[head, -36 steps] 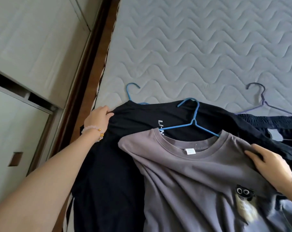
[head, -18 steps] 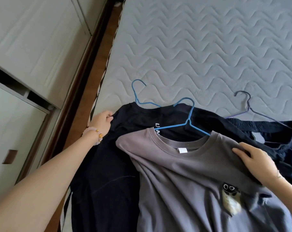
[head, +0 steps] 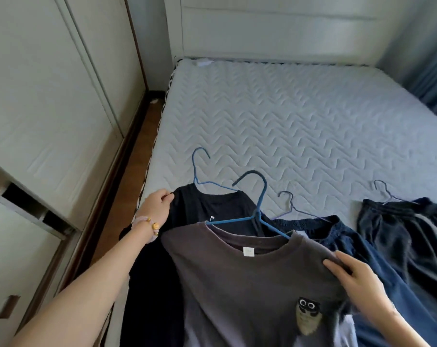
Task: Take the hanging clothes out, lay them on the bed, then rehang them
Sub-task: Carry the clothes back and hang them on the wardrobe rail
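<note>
Left hand (head: 156, 206) pinches the black shirt's (head: 212, 209) shoulder, centre-left; right hand (head: 357, 279) grips the grey tee's (head: 250, 279) shoulder, lower centre. Both are on the bed (head: 300, 126). Soft, light, floppy; we'd lift by the hanger hooks.

Home bedroom, bed (head: 287, 126), wardrobe (head: 49, 108)
</note>
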A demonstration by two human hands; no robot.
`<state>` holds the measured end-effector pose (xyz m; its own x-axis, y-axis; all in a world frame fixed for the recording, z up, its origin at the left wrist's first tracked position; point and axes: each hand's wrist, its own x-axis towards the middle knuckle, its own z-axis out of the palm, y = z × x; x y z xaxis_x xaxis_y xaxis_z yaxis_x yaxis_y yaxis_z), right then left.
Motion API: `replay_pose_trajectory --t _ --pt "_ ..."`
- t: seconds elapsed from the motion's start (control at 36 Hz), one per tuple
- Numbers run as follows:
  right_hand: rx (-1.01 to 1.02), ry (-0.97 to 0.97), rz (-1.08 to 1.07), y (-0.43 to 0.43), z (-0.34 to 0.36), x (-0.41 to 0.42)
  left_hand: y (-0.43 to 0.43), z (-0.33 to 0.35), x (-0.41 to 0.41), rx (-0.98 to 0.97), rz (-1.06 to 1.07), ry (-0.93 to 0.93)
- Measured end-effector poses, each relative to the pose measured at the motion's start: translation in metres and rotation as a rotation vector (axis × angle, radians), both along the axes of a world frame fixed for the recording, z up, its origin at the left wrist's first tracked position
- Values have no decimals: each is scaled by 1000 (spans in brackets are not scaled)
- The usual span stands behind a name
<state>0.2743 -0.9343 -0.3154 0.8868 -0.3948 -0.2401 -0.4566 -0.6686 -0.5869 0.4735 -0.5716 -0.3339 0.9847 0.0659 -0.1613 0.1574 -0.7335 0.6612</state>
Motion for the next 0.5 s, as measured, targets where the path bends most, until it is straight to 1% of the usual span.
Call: replay_pose_trajectory --t 0.11,0.22,0.36,0.5 --pt "128 -27 26 2 48 -38 12 71 -39 -63 39 -116" --pt "238 -102 64 -1 96 -74 24 140 -91 -102 135 -228" --pt "353 -203 73 -18 148 -118 52 215 -166 -74 374 -353" --pt "438 -245 142 -27 179 -143 76 263 -263 -96 613 -458"
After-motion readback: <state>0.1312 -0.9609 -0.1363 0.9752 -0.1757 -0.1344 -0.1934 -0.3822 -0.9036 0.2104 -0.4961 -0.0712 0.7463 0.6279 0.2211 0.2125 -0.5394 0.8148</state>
